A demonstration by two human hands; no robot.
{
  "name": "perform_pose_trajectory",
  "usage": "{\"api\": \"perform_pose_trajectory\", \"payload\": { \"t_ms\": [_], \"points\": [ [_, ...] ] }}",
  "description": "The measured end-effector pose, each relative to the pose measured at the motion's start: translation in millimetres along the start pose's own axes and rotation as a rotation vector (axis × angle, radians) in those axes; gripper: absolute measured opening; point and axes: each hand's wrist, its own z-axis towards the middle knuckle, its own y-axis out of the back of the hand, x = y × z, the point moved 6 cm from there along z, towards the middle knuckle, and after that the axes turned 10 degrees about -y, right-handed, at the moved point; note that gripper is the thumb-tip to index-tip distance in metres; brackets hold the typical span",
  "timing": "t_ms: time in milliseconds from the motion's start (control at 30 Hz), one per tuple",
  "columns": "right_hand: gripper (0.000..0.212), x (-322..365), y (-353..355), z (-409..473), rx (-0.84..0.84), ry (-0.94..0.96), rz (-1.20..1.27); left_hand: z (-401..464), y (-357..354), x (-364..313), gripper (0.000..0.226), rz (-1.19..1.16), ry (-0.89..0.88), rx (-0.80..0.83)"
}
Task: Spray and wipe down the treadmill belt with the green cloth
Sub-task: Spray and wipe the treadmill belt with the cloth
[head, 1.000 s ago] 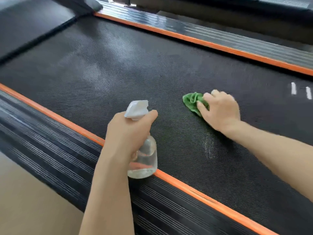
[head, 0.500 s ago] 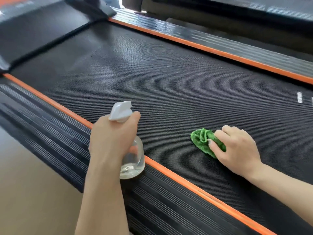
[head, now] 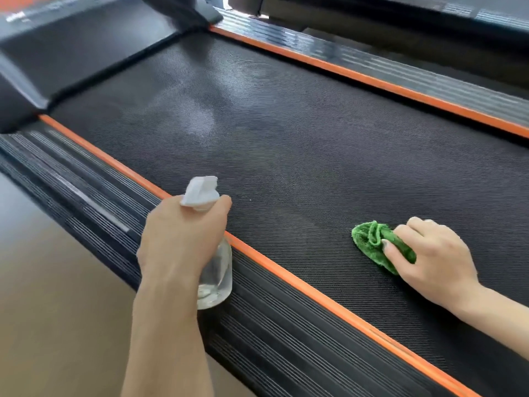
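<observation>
Left hand [head: 183, 239] gripping clear spray bottle [head: 216, 277]; right hand [head: 432, 257] pressing green cloth [head: 369, 245] on black treadmill belt [head: 286, 138].

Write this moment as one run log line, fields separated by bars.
left hand holds spray bottle | right hand presses green cloth on belt

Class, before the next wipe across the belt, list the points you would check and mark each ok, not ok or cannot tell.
1. Green cloth lies on the treadmill belt: ok.
2. Right hand has a grip on the cloth: ok.
3. Left hand holds the spray bottle upright: ok.
4. Bottle has liquid left: ok, a little.
5. Damp patch ahead to wipe: ok.
6. Nozzle aimed at the belt: cannot tell.
</observation>
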Motion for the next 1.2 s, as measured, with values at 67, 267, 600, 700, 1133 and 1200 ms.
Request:
{"api": "perform_pose_trajectory", "payload": {
  "t_ms": [67, 267, 600, 700, 1133, 1200],
  "points": [
    [0.041, 12, 2, 4, 0.014, 0.063, 0.031, -1, 4, 0, 0.040, -0.012, -0.019, -0.004],
    [0.029, 146, -34, 39, 0.099, 0.506, 0.126, -1, 5, 3, 0.036, -0.042, -0.023, 0.001],
    [0.039, 228, -86, 156, 0.018, 0.339, 0.105, 7, -1, 6, 0.039, -0.045, -0.016, -0.007],
    [0.033, 203, -64, 103, 0.090, 0.434, 0.168, 9, -1, 5, 0.036, -0.036, -0.016, -0.005],
    [0.032, 176, -43, 61, 0.097, 0.724, 0.111, 11, -7, 2, 0.040, 0.007, -0.042, 0.089],
    [0.032, 202, -62, 101, 0.037, 0.602, 0.143, 12, -11, 0, 0.038, 0.050, -0.045, 0.097]
  ]
}}
